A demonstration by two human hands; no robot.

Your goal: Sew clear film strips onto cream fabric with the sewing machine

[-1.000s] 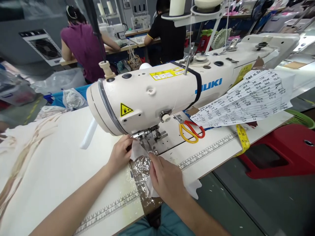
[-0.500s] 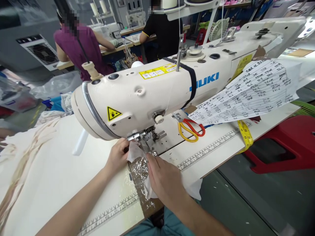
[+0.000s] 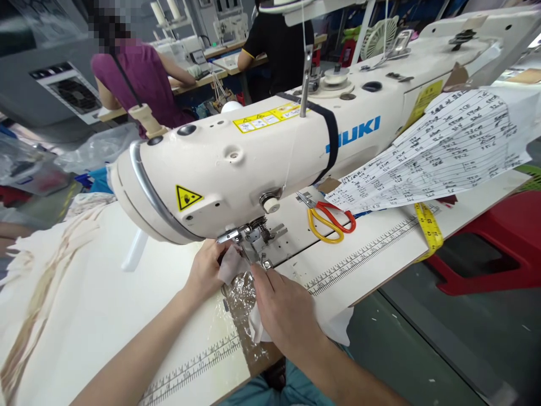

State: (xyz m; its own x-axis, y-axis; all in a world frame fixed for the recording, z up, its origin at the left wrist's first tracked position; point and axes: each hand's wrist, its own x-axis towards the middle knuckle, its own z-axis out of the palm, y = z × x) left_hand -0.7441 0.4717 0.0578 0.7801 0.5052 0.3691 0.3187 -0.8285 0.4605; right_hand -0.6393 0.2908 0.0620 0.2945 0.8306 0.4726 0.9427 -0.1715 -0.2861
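Observation:
A white sewing machine [image 3: 203, 169] with blue lettering stands over the work. Under its needle area lies a piece of thin white fabric [image 3: 233, 265]. My left hand [image 3: 205, 269] is closed on the fabric's left side, its fingertips partly hidden behind the cloth and the machine head. On the right, my right hand [image 3: 285, 304] pinches the fabric close to the presser foot [image 3: 265, 264]. More of the white cloth hangs below and to the right of that hand. Clear plastic film [image 3: 243, 290] covers the table between my hands.
Scissors [image 3: 332, 223] with red and yellow handles lie right of the needle area. Handwritten paper sheets [image 3: 439, 152] lean against the machine. A yellow tape measure [image 3: 429, 228] hangs over the table edge near a red stool [image 3: 486, 248]. Beige fabric strips [image 3: 46, 282] lie left. Two people sit behind.
The view has shifted slightly. Near the needle, the white fabric looks more folded by my left hand. Both hands keep their grip in nearly the same place.

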